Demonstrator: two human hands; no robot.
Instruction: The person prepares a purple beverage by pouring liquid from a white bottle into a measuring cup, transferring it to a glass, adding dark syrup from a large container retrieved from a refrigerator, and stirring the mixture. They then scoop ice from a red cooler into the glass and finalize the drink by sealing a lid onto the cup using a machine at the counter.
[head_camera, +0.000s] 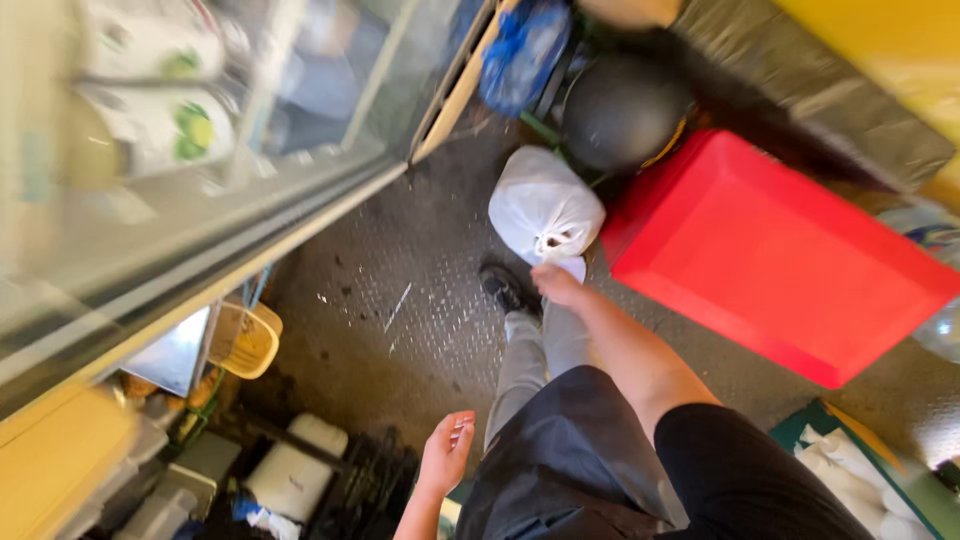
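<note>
Head view. The right hand (556, 283) is extended forward and downward at the end of an outstretched arm in a black sleeve. A tied white plastic bag (544, 208) stands on the floor (400, 300), directly beyond the fingertips of that hand. The knotted neck of the bag faces the hand and lies just at the fingers. Whether contact is made cannot be told, because the picture is blurred there. The fingers are seen from behind and appear partly curled. How far the hand is open cannot be determined, and nothing is seen clearly held in it.

The left hand (447, 452) is held low and close to the body, well apart from the bag. Its fingers are loosely spread and nothing is held in it. The right hand is therefore the nearer of the two to the bag by a wide margin.

A red plastic tray (780, 260) lies to the right of the right hand, just beside the bag. A dark round object (622, 110) sits beyond the bag. A glass-fronted cabinet (200, 180) stands to the left of both hands.
</note>
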